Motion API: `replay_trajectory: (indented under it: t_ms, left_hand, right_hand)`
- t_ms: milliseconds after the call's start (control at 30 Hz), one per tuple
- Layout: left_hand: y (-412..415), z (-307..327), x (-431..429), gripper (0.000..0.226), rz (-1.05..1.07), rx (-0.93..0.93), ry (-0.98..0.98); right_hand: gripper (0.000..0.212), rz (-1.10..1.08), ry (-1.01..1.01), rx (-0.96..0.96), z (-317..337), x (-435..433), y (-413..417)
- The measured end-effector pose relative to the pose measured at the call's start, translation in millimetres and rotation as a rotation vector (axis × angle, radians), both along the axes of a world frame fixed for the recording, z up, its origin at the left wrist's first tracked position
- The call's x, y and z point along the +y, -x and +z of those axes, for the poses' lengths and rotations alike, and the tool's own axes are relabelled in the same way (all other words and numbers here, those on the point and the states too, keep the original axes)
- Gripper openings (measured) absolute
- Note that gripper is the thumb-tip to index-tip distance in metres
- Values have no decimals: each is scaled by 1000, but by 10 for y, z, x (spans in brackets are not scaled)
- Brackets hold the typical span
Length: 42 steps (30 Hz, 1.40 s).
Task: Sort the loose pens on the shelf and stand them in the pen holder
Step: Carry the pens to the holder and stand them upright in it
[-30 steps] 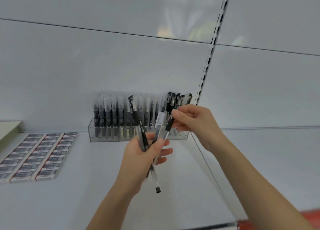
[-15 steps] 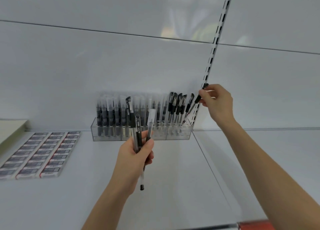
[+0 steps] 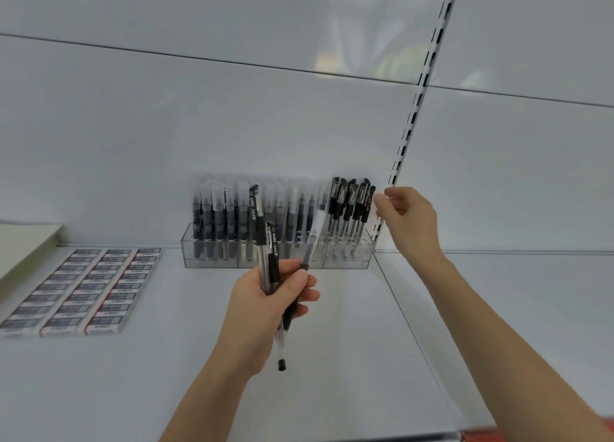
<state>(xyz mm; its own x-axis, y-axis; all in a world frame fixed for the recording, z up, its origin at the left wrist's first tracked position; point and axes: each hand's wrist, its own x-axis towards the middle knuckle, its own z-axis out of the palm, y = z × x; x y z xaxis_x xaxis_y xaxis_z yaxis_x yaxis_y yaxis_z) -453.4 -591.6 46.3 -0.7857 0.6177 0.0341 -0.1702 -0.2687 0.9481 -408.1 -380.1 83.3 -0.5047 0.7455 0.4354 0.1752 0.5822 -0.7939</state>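
Note:
A clear pen holder (image 3: 345,259) stands against the shelf's back wall, with clear-capped pens on its left and middle and black-capped pens (image 3: 347,202) at its right end. My left hand (image 3: 265,308) is in front of it, closed around three pens (image 3: 270,259): two with black caps and one with a clear cap, caps pointing up. My right hand (image 3: 403,215) is at the holder's right end. Its fingertips pinch the cap of the rightmost black pen (image 3: 369,202), which stands in the holder.
Rows of small boxed erasers (image 3: 83,292) lie flat on the white shelf (image 3: 166,375) at the left, beside a pale tray edge (image 3: 26,245). A slotted upright rail (image 3: 408,136) runs up the back wall just right of the holder.
My right hand took one black pen from the bundle in my left hand, carried it to the holder's right end and lowered it in. My left hand stayed in place with the other pens.

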Motion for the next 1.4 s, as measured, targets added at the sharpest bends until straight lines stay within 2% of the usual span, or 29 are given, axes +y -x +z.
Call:
replay_trajectory:
  t_ms: [67, 200, 300, 400, 467, 533, 667, 800, 1000, 1100, 1233, 1400]
  left_hand:
    - [-14, -4, 20, 11, -11, 7, 5]
    - [-48, -16, 65, 11, -46, 7, 12]
    - [-31, -28, 46, 12, -52, 7, 28]
    - [64, -67, -40, 15, 55, 106, 124]
    - [130, -81, -118, 14, 110, 145, 178]
    - [163, -72, -175, 15, 121, 149, 193]
    - [184, -43, -227, 24, 123, 135, 207]
    - [213, -39, -279, 17, 145, 84, 174]
    - [265, -117, -320, 10, 186, 162, 163]
    - [243, -97, -330, 14, 165, 153, 142]
    - [166, -56, -310, 14, 107, 138, 85]
    - [133, -51, -241, 12, 70, 89, 10]
  right_hand:
    - [11, 132, 60, 87, 25, -228, -106]
    - [11, 453, 233, -33, 87, -589, -172]
    - [11, 519, 298, -23, 123, -620, -150]
    - [8, 419, 347, 182, 234, -474, -132]
    - [8, 293, 296, 303, 306, -360, -74]
    - [9, 213, 230, 338, 323, -300, 45]
    - [9, 216, 128, 271, 289, -342, 334]
    - [9, 234, 19, 141, 251, -366, 544]
    - [11, 275, -36, -60, 140, -370, 718]
    - [13, 281, -38, -148, 25, -398, 764]
    - [23, 259, 38, -150, -43, -380, 693]
    - [10, 294, 272, 134, -88, -520, 243]
